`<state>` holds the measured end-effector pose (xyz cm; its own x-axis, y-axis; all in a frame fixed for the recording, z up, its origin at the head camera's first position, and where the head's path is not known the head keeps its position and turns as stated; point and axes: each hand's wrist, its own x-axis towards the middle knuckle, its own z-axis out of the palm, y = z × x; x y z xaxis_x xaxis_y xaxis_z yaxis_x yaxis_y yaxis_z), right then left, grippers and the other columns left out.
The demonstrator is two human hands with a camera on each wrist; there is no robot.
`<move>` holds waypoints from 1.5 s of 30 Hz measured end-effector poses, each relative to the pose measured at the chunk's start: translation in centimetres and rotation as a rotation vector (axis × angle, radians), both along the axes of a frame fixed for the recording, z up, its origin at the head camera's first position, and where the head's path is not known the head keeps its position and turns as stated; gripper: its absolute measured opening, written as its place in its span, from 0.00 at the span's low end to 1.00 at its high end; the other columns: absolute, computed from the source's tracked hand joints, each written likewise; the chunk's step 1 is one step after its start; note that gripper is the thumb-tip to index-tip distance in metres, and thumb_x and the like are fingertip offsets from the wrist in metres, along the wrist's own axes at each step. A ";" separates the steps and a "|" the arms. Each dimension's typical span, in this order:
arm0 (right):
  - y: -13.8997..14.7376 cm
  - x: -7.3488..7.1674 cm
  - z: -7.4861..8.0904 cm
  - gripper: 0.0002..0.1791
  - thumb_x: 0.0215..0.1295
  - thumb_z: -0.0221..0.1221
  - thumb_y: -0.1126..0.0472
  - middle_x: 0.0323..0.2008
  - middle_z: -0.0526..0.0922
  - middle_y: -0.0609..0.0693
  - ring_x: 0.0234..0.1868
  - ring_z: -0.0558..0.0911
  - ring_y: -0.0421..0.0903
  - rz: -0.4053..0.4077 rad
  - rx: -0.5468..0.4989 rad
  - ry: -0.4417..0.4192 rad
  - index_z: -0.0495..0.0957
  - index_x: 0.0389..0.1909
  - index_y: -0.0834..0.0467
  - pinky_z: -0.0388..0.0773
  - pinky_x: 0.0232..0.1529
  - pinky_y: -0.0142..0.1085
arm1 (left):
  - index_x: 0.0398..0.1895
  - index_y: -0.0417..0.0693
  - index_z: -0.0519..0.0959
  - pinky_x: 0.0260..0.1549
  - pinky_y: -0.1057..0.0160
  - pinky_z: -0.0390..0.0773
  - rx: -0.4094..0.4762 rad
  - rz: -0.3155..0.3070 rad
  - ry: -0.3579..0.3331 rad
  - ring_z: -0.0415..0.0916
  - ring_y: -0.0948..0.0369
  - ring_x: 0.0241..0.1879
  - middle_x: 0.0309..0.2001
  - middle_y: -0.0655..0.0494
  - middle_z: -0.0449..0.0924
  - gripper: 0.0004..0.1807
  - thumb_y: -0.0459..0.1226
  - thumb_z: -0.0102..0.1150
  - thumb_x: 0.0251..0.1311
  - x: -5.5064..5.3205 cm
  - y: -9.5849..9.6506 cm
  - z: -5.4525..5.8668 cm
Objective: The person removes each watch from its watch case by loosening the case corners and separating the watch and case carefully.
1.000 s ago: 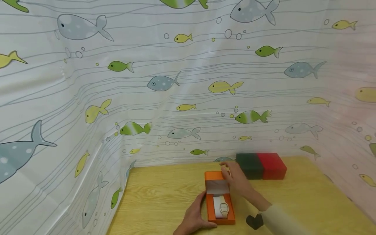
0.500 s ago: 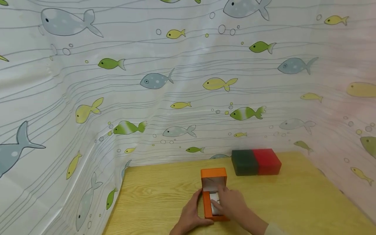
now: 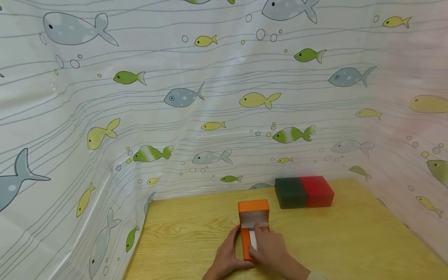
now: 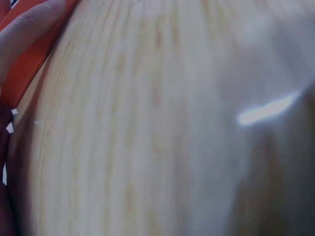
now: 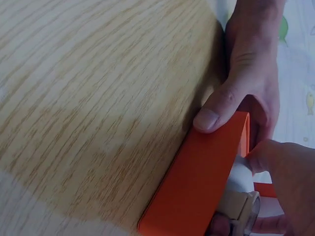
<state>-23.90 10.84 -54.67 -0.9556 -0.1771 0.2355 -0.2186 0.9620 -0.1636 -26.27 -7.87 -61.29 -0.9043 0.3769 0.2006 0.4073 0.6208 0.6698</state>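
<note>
An orange watch box (image 3: pixel 253 206) stands on the table with its lid raised, the lid's lining pale grey. My left hand (image 3: pixel 225 254) holds it from the left, thumb at the near end and fingers along the side. The left wrist view catches only a corner of the box (image 4: pixel 27 69) and part of that hand. Inside the box my right hand (image 3: pixel 271 247) grips the watch (image 5: pixel 235 205), a pale-strapped one wrapped round a white cushion (image 5: pixel 240 178). In the head view the hand hides the watch and only a strip of the cushion shows.
Near the table's back edge, to the right of the orange box, a dark green box (image 3: pixel 291 192) and a red box (image 3: pixel 317 191) stand side by side. A fish-patterned sheet (image 3: pixel 210 112) hangs behind and along both sides of the wood-grain table (image 3: pixel 185 233).
My right hand has left the raised lid, come down into the box and closed on the watch and its cushion. The left hand keeps its hold, and the head view has shifted slightly.
</note>
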 end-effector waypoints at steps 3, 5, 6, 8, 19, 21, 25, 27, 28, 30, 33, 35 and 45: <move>0.1 -0.2 0.1 0.27 0.53 0.67 0.42 0.28 0.78 0.52 0.18 0.72 0.48 -0.004 -0.046 -0.019 0.74 0.46 0.56 0.73 0.21 0.45 | 0.80 0.52 0.55 0.62 0.50 0.78 -0.017 0.002 0.006 0.72 0.48 0.71 0.76 0.50 0.68 0.67 0.63 0.81 0.38 0.0 0.1 -0.1; 0.1 -0.2 0.3 0.27 0.52 0.66 0.44 0.29 0.78 0.52 0.19 0.73 0.48 -0.004 -0.086 -0.033 0.74 0.47 0.56 0.73 0.21 0.44 | 0.80 0.52 0.56 0.62 0.49 0.79 -0.023 0.002 0.020 0.72 0.48 0.70 0.75 0.50 0.68 0.67 0.63 0.81 0.38 0.0 0.1 -0.1; 0.2 -0.2 0.4 0.26 0.52 0.66 0.44 0.29 0.78 0.52 0.20 0.73 0.47 -0.002 -0.102 -0.032 0.74 0.46 0.56 0.73 0.21 0.44 | 0.80 0.51 0.56 0.62 0.49 0.79 -0.023 0.002 0.028 0.72 0.48 0.70 0.75 0.50 0.69 0.67 0.63 0.82 0.37 0.0 0.1 0.0; 0.4 -0.2 0.8 0.25 0.52 0.67 0.45 0.28 0.76 0.51 0.19 0.71 0.46 0.003 -0.134 -0.024 0.73 0.46 0.56 0.72 0.20 0.42 | 0.80 0.51 0.56 0.61 0.49 0.79 -0.021 0.002 0.044 0.73 0.48 0.70 0.75 0.49 0.69 0.67 0.63 0.82 0.37 0.0 0.1 0.1; 1.8 1.0 3.3 0.28 0.53 0.70 0.47 0.30 0.77 0.46 0.20 0.68 0.40 -0.025 -0.229 0.016 0.73 0.51 0.54 0.68 0.21 0.33 | 0.83 0.56 0.51 0.68 0.49 0.74 0.107 -0.036 -0.096 0.63 0.46 0.76 0.81 0.50 0.56 0.67 0.58 0.82 0.42 0.3 -0.3 0.8; 2.1 1.3 3.8 0.29 0.55 0.70 0.46 0.32 0.79 0.47 0.21 0.69 0.40 -0.036 -0.229 -0.006 0.74 0.54 0.55 0.69 0.22 0.33 | 0.82 0.54 0.52 0.70 0.53 0.71 0.204 -0.043 -0.142 0.62 0.46 0.76 0.80 0.51 0.56 0.60 0.53 0.79 0.50 0.5 -0.5 1.0; 2.3 1.7 4.5 0.32 0.57 0.70 0.45 0.38 0.81 0.50 0.24 0.70 0.42 -0.037 -0.232 -0.049 0.75 0.59 0.55 0.73 0.25 0.36 | 0.73 0.44 0.66 0.60 0.63 0.74 0.412 0.009 -0.005 0.71 0.51 0.65 0.71 0.47 0.66 0.36 0.38 0.68 0.64 1.0 -0.2 1.2; 2.2 2.0 4.8 0.33 0.58 0.70 0.45 0.39 0.81 0.50 0.24 0.70 0.42 -0.034 -0.237 -0.067 0.74 0.61 0.55 0.74 0.26 0.36 | 0.64 0.43 0.74 0.49 0.63 0.75 0.483 0.083 0.149 0.73 0.55 0.54 0.61 0.48 0.72 0.24 0.32 0.66 0.64 1.2 0.5 1.4; 2.2 2.2 4.8 0.33 0.58 0.70 0.44 0.40 0.81 0.50 0.24 0.70 0.42 -0.030 -0.242 -0.069 0.74 0.61 0.55 0.74 0.26 0.36 | 0.59 0.44 0.77 0.44 0.64 0.75 0.507 0.121 0.218 0.73 0.56 0.48 0.57 0.49 0.74 0.21 0.30 0.66 0.63 1.4 0.9 1.6; 2.0 2.5 5.0 0.33 0.58 0.70 0.45 0.39 0.81 0.50 0.23 0.69 0.41 -0.020 -0.239 -0.053 0.74 0.61 0.54 0.73 0.25 0.34 | 0.53 0.46 0.80 0.38 0.63 0.74 0.554 0.171 0.278 0.72 0.56 0.42 0.50 0.51 0.75 0.17 0.29 0.67 0.61 1.7 2.0 2.3; 1.8 3.0 5.3 0.31 0.57 0.71 0.46 0.38 0.81 0.49 0.21 0.68 0.40 -0.007 -0.226 -0.003 0.75 0.60 0.52 0.71 0.23 0.31 | 0.54 0.48 0.79 0.36 0.67 0.78 0.603 0.139 0.172 0.75 0.59 0.41 0.49 0.50 0.76 0.15 0.31 0.66 0.65 2.4 3.7 3.9; 1.7 3.3 5.4 0.31 0.55 0.71 0.47 0.37 0.81 0.48 0.20 0.66 0.39 -0.003 -0.209 0.032 0.74 0.58 0.51 0.68 0.21 0.29 | 0.59 0.49 0.76 0.39 0.69 0.80 0.644 0.100 0.015 0.77 0.62 0.44 0.52 0.48 0.76 0.17 0.35 0.63 0.69 2.8 4.8 5.0; 2.5 3.7 5.8 0.31 0.60 0.71 0.48 0.31 0.71 0.42 0.22 0.63 0.35 0.071 -0.264 -0.005 0.75 0.64 0.46 0.63 0.23 0.27 | 0.62 0.49 0.76 0.41 0.72 0.82 0.762 0.145 -0.263 0.78 0.69 0.45 0.58 0.45 0.77 0.21 0.42 0.64 0.69 3.1 7.2 7.4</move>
